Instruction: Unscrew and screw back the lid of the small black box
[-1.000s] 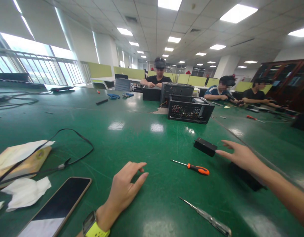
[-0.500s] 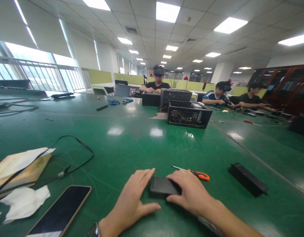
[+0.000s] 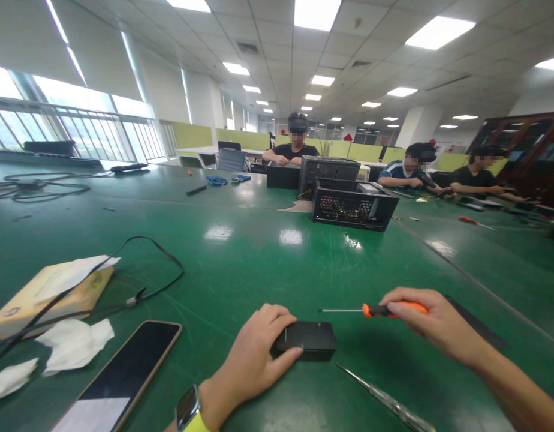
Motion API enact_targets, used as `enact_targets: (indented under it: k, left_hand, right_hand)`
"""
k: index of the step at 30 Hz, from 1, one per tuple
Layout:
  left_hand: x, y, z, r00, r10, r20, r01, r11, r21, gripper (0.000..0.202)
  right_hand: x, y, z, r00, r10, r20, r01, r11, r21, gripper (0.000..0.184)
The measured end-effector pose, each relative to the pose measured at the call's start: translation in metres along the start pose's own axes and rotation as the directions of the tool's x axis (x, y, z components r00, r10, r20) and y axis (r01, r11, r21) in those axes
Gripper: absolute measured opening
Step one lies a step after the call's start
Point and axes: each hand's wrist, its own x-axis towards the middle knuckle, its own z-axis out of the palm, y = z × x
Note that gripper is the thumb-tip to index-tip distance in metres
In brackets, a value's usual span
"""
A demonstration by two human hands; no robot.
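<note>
My left hand (image 3: pixel 254 360) grips the left end of a small flat black box (image 3: pixel 309 338) that lies on the green table (image 3: pixel 268 264), thumb under its near edge and fingers over the top. My right hand (image 3: pixel 432 324) is closed round the orange handle of a screwdriver (image 3: pixel 376 310), held just above the table with its thin shaft pointing left over the box. A second screwdriver with a clear handle (image 3: pixel 385 402) lies on the table in front of the box.
A phone (image 3: pixel 124 372) lies face up at the near left, beside crumpled tissues (image 3: pixel 74 342), a thin yellow box (image 3: pixel 47 294) and a black cable (image 3: pixel 160 270). Another flat black part (image 3: pixel 477 327) lies behind my right hand. Open computer cases (image 3: pixel 353 204) stand mid-table. Three people sit at the far side.
My right hand left the black box, moved right and picked up the orange screwdriver from the table. My left hand stayed on the box and tightened round its left end.
</note>
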Motion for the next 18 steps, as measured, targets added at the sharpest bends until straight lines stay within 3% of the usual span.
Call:
enact_targets:
  k: [2, 4, 8, 14, 18]
  left_hand:
    - [0.000, 0.001, 0.000, 1.000, -0.003, -0.002, 0.003, 1.000, -0.015, 0.029]
    - [0.000, 0.001, 0.000, 1.000, -0.013, 0.003, 0.013, 1.000, -0.022, 0.029]
    - [0.000, 0.002, 0.000, 0.999, -0.031, 0.026, 0.031, 0.999, -0.027, 0.029]
    - [0.000, 0.002, 0.000, 0.998, -0.049, 0.033, 0.050, 0.998, -0.043, 0.029]
    - [0.000, 0.002, 0.000, 0.998, -0.056, 0.036, 0.057, 0.998, -0.040, 0.030]
  right_hand:
    - [0.014, -0.028, -0.013, 0.992, -0.084, 0.093, 0.091, 0.993, -0.071, 0.030]
    - [0.030, -0.047, -0.020, 0.983, -0.077, 0.166, 0.101, 0.985, -0.141, 0.026]
    - [0.052, -0.054, -0.024, 0.975, -0.052, 0.218, 0.096, 0.976, -0.198, 0.023]
    - [0.053, -0.065, -0.029, 0.971, -0.050, 0.235, 0.115, 0.956, -0.270, 0.021]
    - [0.047, -0.096, -0.027, 0.934, -0.195, 0.300, 0.285, 0.911, -0.298, 0.011]
